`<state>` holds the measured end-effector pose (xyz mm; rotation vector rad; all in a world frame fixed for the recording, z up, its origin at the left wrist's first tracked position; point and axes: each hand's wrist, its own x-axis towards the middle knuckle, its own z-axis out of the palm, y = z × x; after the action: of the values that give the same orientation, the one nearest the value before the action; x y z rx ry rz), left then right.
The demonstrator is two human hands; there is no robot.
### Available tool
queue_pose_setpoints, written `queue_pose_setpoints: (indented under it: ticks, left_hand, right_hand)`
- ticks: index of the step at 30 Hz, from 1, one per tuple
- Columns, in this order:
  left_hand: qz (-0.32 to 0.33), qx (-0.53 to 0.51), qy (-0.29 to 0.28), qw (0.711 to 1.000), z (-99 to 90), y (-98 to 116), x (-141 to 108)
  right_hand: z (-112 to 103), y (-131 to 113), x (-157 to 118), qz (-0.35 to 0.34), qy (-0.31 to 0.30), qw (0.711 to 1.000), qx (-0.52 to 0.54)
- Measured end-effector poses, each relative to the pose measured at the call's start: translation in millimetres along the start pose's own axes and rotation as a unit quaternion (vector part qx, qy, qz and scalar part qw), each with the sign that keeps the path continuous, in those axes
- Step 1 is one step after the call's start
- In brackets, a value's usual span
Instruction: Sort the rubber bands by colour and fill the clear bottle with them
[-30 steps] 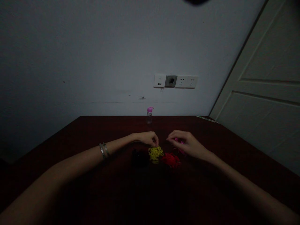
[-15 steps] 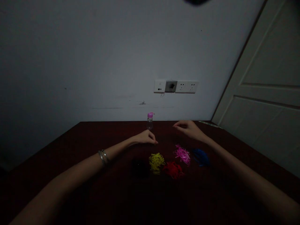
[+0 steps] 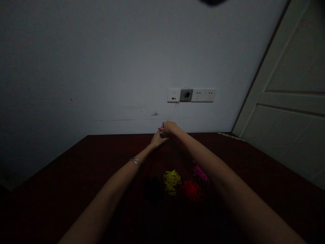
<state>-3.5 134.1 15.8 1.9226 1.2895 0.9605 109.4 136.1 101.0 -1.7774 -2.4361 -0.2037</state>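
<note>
At the far side of the table, both of my hands are at a small clear bottle with a pink cap [image 3: 162,126]. My left hand [image 3: 156,139] is around the bottle's body, its thumb stretched to the right in front. From the right, my right hand [image 3: 169,126] closes its fingers on the cap. Most of the bottle is hidden by the hands. Nearer to me lie loose piles of thin, rubber-band-like strands: yellow [image 3: 172,182], red [image 3: 191,189] and pink [image 3: 201,173]. My right forearm partly covers the pink pile.
A dark, hardly visible patch [image 3: 152,187] lies left of the yellow pile. The dark red table [image 3: 122,145] meets a grey wall [image 3: 114,67] with sockets [image 3: 203,95]. A pale door [image 3: 286,101] stands at the right, near a thin strip [image 3: 231,136] on the table's back edge.
Both hands have moved to the bottle: the left forward to its body, the right leftward onto its cap. My right forearm now hides the blue pile.
</note>
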Motion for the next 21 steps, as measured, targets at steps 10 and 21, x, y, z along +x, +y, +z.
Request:
queue_pose_setpoints:
  ticks: [10,21]
  left_hand:
    - [0.092,-0.087,-0.115,0.985,-20.2,18.3,-17.5]
    - [0.085,-0.180,-0.233,0.952,-39.9,40.5,-50.6]
  right_hand:
    - [-26.1,13.1,-42.7,-0.086,0.046,0.995,0.019]
    - [-61.2,-3.0,-90.1,-0.288,-0.007,0.936,0.205]
